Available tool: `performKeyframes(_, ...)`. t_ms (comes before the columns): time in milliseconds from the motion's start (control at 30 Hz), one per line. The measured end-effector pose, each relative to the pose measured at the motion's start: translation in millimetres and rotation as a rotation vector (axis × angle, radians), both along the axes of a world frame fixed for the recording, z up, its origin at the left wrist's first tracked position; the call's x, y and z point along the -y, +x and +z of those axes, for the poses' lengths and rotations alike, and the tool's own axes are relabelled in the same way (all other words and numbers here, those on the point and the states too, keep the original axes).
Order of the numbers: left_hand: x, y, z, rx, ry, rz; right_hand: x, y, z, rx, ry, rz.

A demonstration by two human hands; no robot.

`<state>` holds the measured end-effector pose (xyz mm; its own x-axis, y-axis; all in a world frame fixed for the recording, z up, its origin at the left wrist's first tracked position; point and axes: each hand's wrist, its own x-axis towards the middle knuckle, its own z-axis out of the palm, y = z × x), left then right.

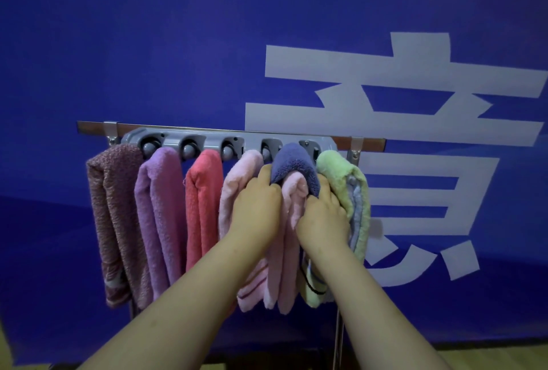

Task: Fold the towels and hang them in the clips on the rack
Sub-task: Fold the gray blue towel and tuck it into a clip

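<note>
At the right of centre, both hands, left hand (257,206) and right hand (323,213), fingers closed on the blue-and-pink towel (292,168), push it into the rack (231,140), where five towels already hang, so this looks like the last.

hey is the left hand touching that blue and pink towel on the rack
Touching. The head view shows the left hand with its fingers curled into the blue and pink towel, no gap between them. The right hand grips it too.
</note>
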<state>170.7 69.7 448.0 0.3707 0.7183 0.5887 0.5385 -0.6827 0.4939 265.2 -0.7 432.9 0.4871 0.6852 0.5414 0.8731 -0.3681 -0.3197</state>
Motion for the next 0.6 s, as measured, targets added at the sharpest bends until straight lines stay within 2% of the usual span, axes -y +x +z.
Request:
performKeyframes(100, 4, -10, 5, -0.132, -0.024, -0.022, 0, 0, 0, -0.024, -0.017, 0.011)
performKeyframes(267, 5, 2, -13, -0.041, -0.13, -0.148, 1, -6, 6, -0.271, -0.115, 0.185)
performKeyframes(433, 16, -6, -20, 0.199, -0.09, -0.186, 16, -5, -3, -0.369, 0.237, 0.255)
performKeyframes(533, 27, -13, -32, 0.264, -0.084, -0.205, 28, -18, -13, -0.429, 0.485, 0.267)
performKeyframes(600, 34, -15, -36, 0.317, -0.13, -0.203, 32, -27, -19, -0.519, 0.541, 0.256)
